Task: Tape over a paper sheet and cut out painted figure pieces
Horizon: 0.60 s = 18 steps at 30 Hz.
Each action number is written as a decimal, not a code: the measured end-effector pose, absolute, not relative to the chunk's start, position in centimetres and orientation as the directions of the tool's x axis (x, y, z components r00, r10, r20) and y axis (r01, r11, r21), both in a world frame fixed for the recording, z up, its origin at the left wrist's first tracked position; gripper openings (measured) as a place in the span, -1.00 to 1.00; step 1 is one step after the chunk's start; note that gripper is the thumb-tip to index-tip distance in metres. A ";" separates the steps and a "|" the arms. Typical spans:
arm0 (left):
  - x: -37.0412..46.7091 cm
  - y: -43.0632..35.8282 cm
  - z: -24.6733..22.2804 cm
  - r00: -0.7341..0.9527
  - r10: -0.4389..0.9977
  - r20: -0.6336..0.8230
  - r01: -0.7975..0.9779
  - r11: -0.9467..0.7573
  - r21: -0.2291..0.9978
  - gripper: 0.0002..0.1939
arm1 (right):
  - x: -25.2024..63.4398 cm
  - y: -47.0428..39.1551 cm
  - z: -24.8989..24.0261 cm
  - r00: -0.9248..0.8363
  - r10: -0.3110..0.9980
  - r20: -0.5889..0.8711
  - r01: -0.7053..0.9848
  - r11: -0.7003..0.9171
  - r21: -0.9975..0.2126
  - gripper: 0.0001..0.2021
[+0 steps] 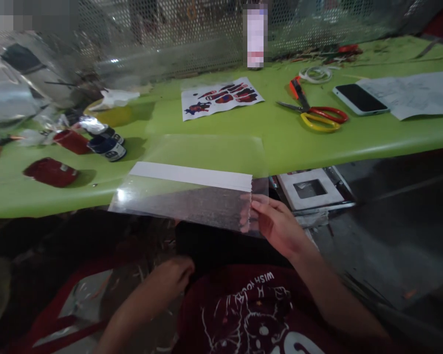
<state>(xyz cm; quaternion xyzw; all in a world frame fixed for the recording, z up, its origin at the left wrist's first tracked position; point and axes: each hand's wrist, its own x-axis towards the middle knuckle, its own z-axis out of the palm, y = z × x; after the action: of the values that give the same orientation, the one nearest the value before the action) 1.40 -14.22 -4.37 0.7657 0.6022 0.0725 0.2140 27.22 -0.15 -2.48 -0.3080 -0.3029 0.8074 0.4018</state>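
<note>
A clear plastic sheet (203, 206) with a white strip (192, 175) across it lies partly over the front edge of the green table. My right hand (275, 219) pinches the sheet at its jagged right edge, and some fingers show through the plastic beneath it. My left hand (177, 275) is low in front of my body, away from the sheet; its fingers are curled and blurred, and what they hold, if anything, is hidden. Behind the sheet lies a white paper (223, 98) with dark red and blue painted shapes.
On the green table (206, 152), paint jars (109, 147) and a red container (51, 172) stand left. Scissors (321, 118), an orange-handled cutter (298, 91), a phone (362, 100) and a large paper (424, 93) lie right. A framed item (288, 194) sits below the edge.
</note>
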 end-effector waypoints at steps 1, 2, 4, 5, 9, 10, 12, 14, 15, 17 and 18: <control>2.1 -13.7 -2.3 0.347 0.906 -0.244 0.836 -0.181 0.518 -0.70 | 27.0 -0.2 -2.6 -0.461 0.849 -0.259 -0.455 -0.476 -0.753 -0.79; 2.9 -13.1 -0.2 0.421 0.858 -0.292 0.785 -0.184 0.591 -0.74 | 26.8 -0.2 -2.7 -0.435 0.863 -0.256 -0.447 -0.453 -0.771 -0.79; 4.6 -11.4 3.5 0.498 0.848 -0.183 0.700 -0.269 0.661 -0.76 | 26.6 -0.3 -2.9 -0.390 0.890 -0.237 -0.431 -0.403 -0.807 -0.78; 5.4 -10.3 4.8 0.494 0.868 -0.056 0.678 -0.344 0.649 -0.77 | 26.5 -0.4 -3.0 -0.373 0.899 -0.228 -0.417 -0.382 -0.825 -0.78; 7.7 -5.4 6.4 0.420 0.854 0.307 0.768 -0.514 0.381 -0.88 | 26.7 -0.8 -3.3 -0.276 0.944 -0.178 -0.373 -0.276 -0.886 -0.81; 8.1 -4.4 6.3 0.416 0.846 0.334 0.792 -0.517 0.325 -0.88 | 26.8 -1.0 -3.2 -0.261 0.953 -0.153 -0.379 -0.247 -0.892 -0.83; 8.8 -2.9 5.9 0.401 0.831 0.385 0.810 -0.518 0.274 -0.89 | 26.9 -1.2 -2.9 -0.276 0.957 -0.085 -0.402 -0.195 -0.894 -0.87; 9.2 -2.3 5.8 0.379 0.811 0.446 0.799 -0.530 0.285 -0.90 | 27.0 -1.5 -2.5 -0.328 0.945 -0.015 -0.401 -0.153 -0.903 -0.88; 9.3 -2.3 5.8 0.367 0.801 0.473 0.788 -0.538 0.299 -0.90 | 27.0 -1.5 -2.3 -0.348 0.937 0.016 -0.395 -0.131 -0.909 -0.87; 9.4 -2.5 6.0 0.355 0.793 0.495 0.770 -0.548 0.326 -0.87 | 26.9 -1.6 -1.9 -0.368 0.928 0.059 -0.384 -0.094 -0.919 -0.84; 9.3 -2.6 6.1 0.358 0.795 0.490 0.764 -0.551 0.337 -0.86 | 26.9 -1.7 -1.8 -0.372 0.925 0.074 -0.387 -0.083 -0.918 -0.83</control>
<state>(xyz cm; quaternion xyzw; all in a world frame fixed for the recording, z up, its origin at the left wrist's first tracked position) 9.33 -2.64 6.11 0.8235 0.4732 0.3119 0.0251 26.88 -1.68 -1.77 -0.2836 -0.4743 0.6789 0.4834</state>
